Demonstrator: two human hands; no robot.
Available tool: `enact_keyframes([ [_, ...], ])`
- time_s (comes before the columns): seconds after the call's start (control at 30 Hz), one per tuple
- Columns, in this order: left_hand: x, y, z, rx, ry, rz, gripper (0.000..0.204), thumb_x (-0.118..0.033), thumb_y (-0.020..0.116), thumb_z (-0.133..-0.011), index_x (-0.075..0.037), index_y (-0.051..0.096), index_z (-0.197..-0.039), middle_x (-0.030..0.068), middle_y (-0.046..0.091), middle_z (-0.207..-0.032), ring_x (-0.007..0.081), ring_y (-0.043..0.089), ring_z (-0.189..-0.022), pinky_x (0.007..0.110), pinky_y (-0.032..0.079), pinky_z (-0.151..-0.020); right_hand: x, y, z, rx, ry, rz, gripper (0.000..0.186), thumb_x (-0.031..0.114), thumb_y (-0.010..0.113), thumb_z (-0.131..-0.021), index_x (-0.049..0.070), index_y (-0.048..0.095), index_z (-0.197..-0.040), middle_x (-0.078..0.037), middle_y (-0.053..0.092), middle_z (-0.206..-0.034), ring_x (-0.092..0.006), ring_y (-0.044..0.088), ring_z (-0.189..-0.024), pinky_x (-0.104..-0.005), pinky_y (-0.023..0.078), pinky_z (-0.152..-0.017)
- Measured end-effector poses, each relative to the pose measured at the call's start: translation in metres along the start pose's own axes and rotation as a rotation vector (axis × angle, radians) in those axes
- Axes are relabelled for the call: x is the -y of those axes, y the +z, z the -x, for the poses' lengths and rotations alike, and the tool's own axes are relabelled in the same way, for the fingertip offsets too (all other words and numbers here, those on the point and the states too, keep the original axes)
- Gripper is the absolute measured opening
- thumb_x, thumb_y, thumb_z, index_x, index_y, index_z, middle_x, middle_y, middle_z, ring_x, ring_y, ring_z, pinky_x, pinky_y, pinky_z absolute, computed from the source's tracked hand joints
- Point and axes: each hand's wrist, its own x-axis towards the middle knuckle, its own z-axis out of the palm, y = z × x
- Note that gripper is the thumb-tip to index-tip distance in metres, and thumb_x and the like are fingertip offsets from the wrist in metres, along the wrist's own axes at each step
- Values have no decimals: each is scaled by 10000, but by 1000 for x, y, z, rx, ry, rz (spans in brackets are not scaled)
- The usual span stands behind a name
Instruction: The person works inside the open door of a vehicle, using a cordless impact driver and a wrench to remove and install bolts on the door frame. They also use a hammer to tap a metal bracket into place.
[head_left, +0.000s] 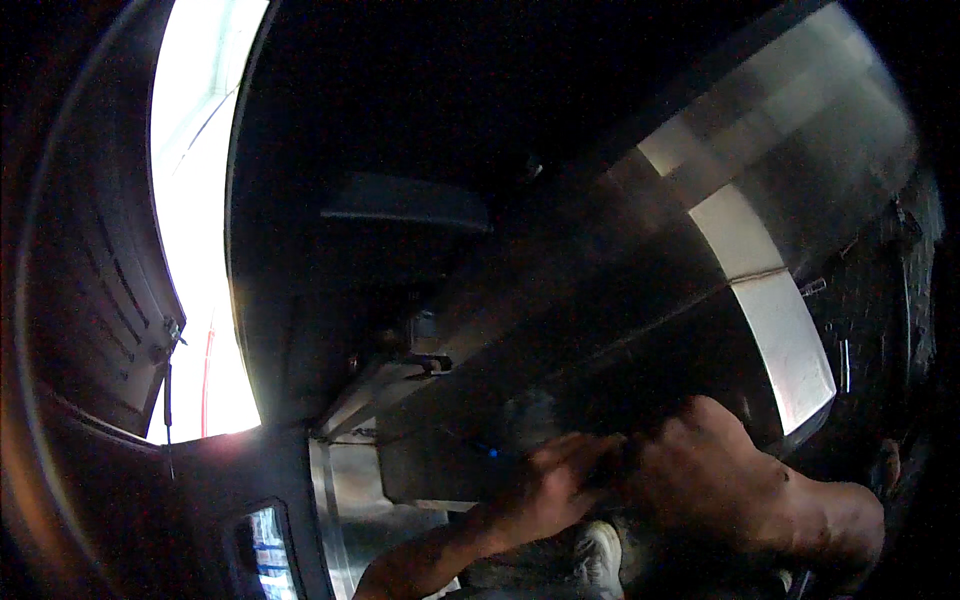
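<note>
My two hands are close together at the lower middle, in front of a dark recess below a large metal panel [600, 290]. My left hand [565, 480] reaches in from the lower left, its fingers bent toward the other hand. Beside it, my right hand [690, 455] is curled with the knuckles up, its forearm coming from the lower right. The fingers of both hands look closed. Whatever lies between them is lost in deep shadow. A small blue light spot [493, 453] shows just left of my left hand.
A pale metal strip [765, 300] runs along the panel's right side. At the left, a dark hinged panel [100, 250] stands beside a bright opening [195, 250]. Below my hands is a light-coloured shoe [600, 555]. A metal bracket [432, 365] juts out left of centre.
</note>
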Motion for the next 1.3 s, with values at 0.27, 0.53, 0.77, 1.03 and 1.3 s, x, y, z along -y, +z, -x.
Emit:
enact_keyframes([
  [0.27,2,13,10,-88,-25,-134,443,-88,680,-823,-15,507,-1224,164,630,-1031,290,630,-928,381,517,-809,13,4,-14,-548,-281,133,71,194,640,-700,144,672,-738,-25,637,-698,-192,613,-627,-310,452,-550],
  [0.53,-46,-50,39,-371,-255,342,280,-34,640,-859,1,527,-1112,91,625,-1034,130,602,-918,284,494,-781,19,-16,-31,-954,-164,-443,273,243,689,-783,36,642,-955,-72,578,-833,-230,590,-727,-360,505,-647],
  [0.77,-54,-68,23,-377,-301,299,185,-33,638,-857,-3,580,-1030,97,627,-982,140,598,-881,282,497,-761,57,94,-41,-734,34,-1482,394,228,644,-888,-4,583,-1200,-124,657,-1034,-219,633,-878,-348,500,-763],
  [1.03,-23,-107,11,-900,-162,-337,354,-24,633,-844,-21,581,-1195,101,560,-1154,193,618,-909,292,502,-800,-6,66,10,-828,299,-1542,217,175,603,-910,19,649,-1053,1,595,-745,-78,499,-680,-252,406,-607],
  [1.3,-9,-115,-9,-949,-342,-308,287,-79,565,-895,-3,613,-1167,101,630,-1075,187,601,-971,317,466,-883,-15,84,-28,-720,210,-1279,251,233,626,-909,5,657,-1008,-143,661,-742,-170,591,-613,-325,479,-597],
])
